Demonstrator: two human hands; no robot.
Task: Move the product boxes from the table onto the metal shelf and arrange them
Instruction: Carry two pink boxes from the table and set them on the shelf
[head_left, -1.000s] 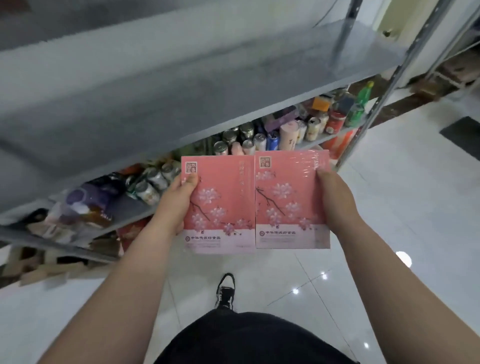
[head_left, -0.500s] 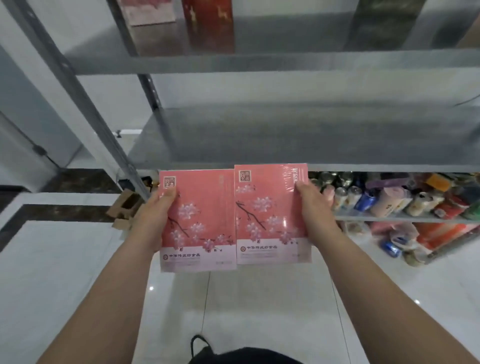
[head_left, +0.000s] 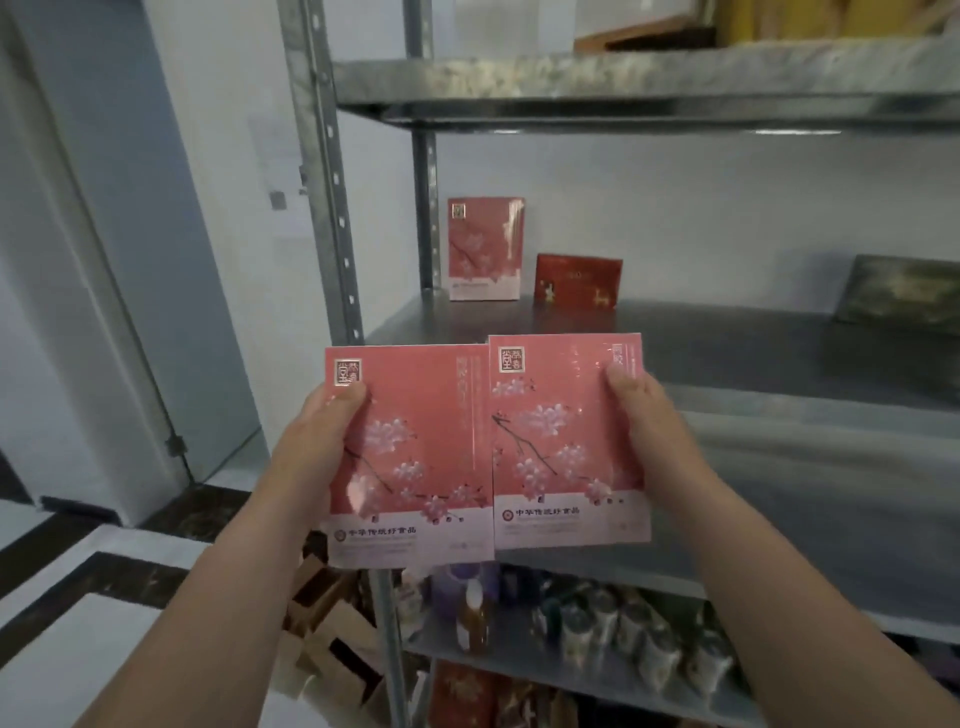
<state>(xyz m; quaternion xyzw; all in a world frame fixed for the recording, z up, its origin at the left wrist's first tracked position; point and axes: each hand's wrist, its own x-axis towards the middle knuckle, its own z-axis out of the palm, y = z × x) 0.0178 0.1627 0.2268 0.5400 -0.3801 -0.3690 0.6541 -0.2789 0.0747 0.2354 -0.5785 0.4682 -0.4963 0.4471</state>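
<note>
I hold two pink blossom-print boxes upright, side by side, in front of the metal shelf (head_left: 753, 353). My left hand (head_left: 317, 441) grips the left pink box (head_left: 415, 457) by its left edge, thumb on the front. On the right pink box (head_left: 561, 441), my right hand (head_left: 649, 421) grips the right edge. Both boxes hang just before the front edge of the middle shelf board. A third pink box (head_left: 485, 249) stands upright at the back left of that board, next to a small red box (head_left: 577, 282).
A dark green box (head_left: 898, 291) lies at the right of the same board. Cans and bottles (head_left: 613, 623) fill the board below, and cardboard pieces (head_left: 332, 639) lie on the floor by the shelf post (head_left: 324, 171). A door (head_left: 156, 234) is at the left.
The view has lifted from the lower boards to the middle board. Both hands carried the two pink boxes upward and closer to it, and the boxes standing at its back came into sight.
</note>
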